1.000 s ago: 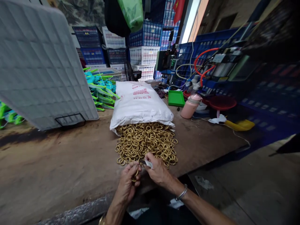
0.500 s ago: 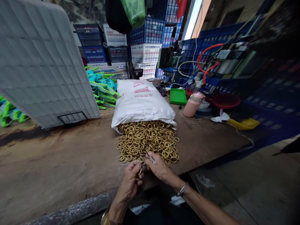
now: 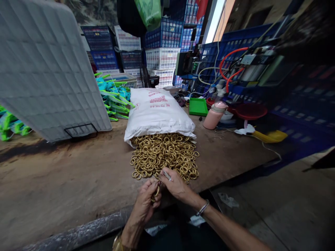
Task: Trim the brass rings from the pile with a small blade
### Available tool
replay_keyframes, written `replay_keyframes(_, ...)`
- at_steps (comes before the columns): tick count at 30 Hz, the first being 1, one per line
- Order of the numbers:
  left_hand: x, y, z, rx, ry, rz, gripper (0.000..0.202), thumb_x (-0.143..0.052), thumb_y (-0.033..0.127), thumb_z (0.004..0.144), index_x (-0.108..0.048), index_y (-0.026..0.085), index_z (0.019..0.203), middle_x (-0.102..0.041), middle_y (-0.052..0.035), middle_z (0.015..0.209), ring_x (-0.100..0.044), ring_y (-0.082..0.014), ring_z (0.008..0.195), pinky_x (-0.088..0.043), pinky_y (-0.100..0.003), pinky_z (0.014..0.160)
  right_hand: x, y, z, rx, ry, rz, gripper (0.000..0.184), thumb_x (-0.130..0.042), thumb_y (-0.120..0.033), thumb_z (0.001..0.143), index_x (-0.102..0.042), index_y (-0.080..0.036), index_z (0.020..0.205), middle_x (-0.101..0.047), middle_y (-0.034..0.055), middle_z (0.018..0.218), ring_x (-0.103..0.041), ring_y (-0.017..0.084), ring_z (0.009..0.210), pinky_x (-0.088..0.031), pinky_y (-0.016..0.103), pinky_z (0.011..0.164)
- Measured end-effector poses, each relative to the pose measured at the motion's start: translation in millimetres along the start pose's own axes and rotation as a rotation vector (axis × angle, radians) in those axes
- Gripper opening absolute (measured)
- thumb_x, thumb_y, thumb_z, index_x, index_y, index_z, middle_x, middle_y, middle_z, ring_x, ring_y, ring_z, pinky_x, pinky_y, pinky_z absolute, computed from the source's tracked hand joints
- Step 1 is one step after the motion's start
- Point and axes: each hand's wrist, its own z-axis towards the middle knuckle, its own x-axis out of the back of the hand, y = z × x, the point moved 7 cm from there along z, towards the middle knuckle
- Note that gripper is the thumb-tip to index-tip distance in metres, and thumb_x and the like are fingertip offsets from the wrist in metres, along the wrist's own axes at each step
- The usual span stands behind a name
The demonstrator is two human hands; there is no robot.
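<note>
My left hand [image 3: 146, 198] is closed around a gold-coloured ring [image 3: 157, 192], held upright between thumb and fingers just past the near edge of the table. Close against it on the right, my right hand [image 3: 176, 185] grips a small, slim silvery tool [image 3: 166, 175]; its working end is hidden by the fingers, so I cannot tell its exact kind. The fingertips of both hands nearly meet at the ring. Just beyond them lies a heap of similar gold rings [image 3: 163, 153], spilling from under the mouth of a white sack [image 3: 159, 113] with red print.
A grey padded board [image 3: 54, 76] stands at the left, with green and blue hangers [image 3: 115, 99] behind it. To the right are a green tray [image 3: 198, 106], a pink bottle [image 3: 214, 115] and a red dish [image 3: 251, 111]. Stacked crates [image 3: 163, 58] fill the back.
Both hands stay together at nearly the same spot, with the ring and the tool still held. The ring in my left hand is turned slightly; the view has shifted a little.
</note>
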Motion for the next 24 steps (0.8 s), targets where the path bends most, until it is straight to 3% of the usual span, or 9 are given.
replay_keyframes(5,-0.8,0.8,-1.7,-0.010,-0.046,-0.045,0.025,-0.062,0.035,0.071,-0.046,0.016,0.075,-0.039,0.0061,0.058,-0.031,-0.0021,0.041,-0.017,-0.013,0.034,2.6,0.7,-1.3,-0.001,0.002,-0.038,0.022,-0.036,-0.027,0.081,-0.041,-0.018,0.062,-0.039,-0.0057,0.054,-0.034,0.008,0.051,-0.026,0.018,0.049)
replay_keyframes(11,1.9,5.5,0.4,-0.075,-0.032,-0.071,0.024,-0.061,0.035,0.073,-0.045,0.017,0.075,-0.037,0.0066,0.055,-0.030,-0.0024,0.040,-0.019,-0.013,0.034,2.7,-8.0,-14.5,0.095,-0.028,-0.399,0.012,-0.039,-0.010,0.073,-0.047,-0.018,0.069,-0.048,-0.0029,0.059,-0.038,0.009,0.053,-0.023,0.021,0.052)
replay_keyframes(13,1.7,6.2,0.8,-0.091,-0.036,-0.065,0.025,-0.061,0.035,0.073,-0.045,0.017,0.076,-0.038,0.0066,0.054,-0.031,-0.0026,0.040,-0.019,-0.013,0.034,-0.5,-8.8,-18.0,0.118,-0.052,-0.484,0.016,-0.041,-0.007,0.067,-0.049,-0.019,0.074,-0.050,-0.0021,0.062,-0.041,0.010,0.057,-0.022,0.021,0.054)
replay_keyframes(17,2.3,7.3,0.4,-0.122,-0.040,-0.032,0.026,-0.062,0.037,0.072,-0.046,0.017,0.076,-0.039,0.0067,0.051,-0.030,-0.0032,0.039,-0.021,-0.013,0.034,-4.9,-9.3,-20.2,0.132,-0.085,-0.577,0.024,-0.042,-0.008,0.065,-0.049,-0.020,0.085,-0.055,-0.0003,0.069,-0.046,0.012,0.064,-0.023,0.022,0.057)
replay_keyframes(24,6.0,6.5,1.3,-0.136,-0.015,0.007,0.027,-0.061,0.039,0.071,-0.044,0.018,0.075,-0.040,0.0076,0.047,-0.029,-0.0032,0.038,-0.021,-0.013,0.033,-4.5,-10.7,-20.3,0.105,-0.043,-0.665,0.025,-0.041,-0.007,0.067,-0.050,-0.019,0.087,-0.057,0.0015,0.071,-0.048,0.014,0.064,-0.019,0.025,0.056)
